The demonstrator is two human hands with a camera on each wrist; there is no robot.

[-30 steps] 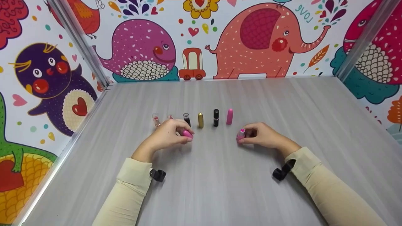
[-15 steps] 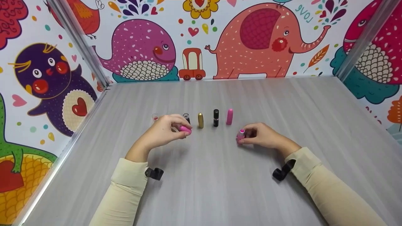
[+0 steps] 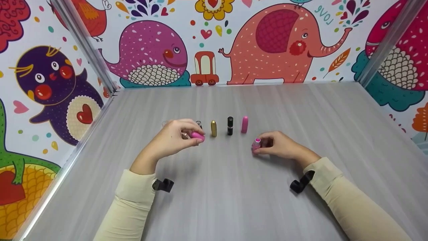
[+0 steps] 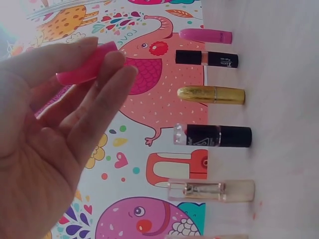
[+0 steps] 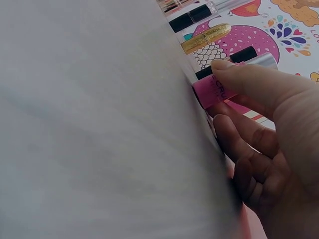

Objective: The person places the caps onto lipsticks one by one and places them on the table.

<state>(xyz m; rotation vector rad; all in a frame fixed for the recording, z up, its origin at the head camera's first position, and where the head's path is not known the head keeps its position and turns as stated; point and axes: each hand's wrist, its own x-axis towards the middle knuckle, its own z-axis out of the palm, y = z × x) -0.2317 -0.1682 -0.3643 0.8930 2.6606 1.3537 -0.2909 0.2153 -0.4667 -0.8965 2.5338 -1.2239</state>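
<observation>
My left hand (image 3: 174, 139) pinches a bright pink lipstick cap (image 3: 198, 136) between thumb and fingers, above the table. In the left wrist view the pink cap (image 4: 84, 68) lies along the fingertips. To the right, my right hand (image 3: 282, 145) grips an uncapped pink lipstick (image 3: 256, 146), its pink tip and silver collar upward. The right wrist view shows thumb and fingers round its pink base (image 5: 214, 92), low at the table. Behind the hands stand a gold lipstick (image 3: 213, 129), a black lipstick (image 3: 230, 126) and a closed pink lipstick (image 3: 244, 125).
The row continues leftward, largely hidden by the left hand in the head view: a black lipstick with a clear cap (image 4: 234, 136) and a transparent lipstick (image 4: 239, 190) appear in the left wrist view. Cartoon-printed walls (image 3: 207, 36) border the grey table (image 3: 227, 194).
My left hand has moved away from me and slightly left with the pink cap, covering more of the row's left end. The right hand stays put with the pink lipstick.
</observation>
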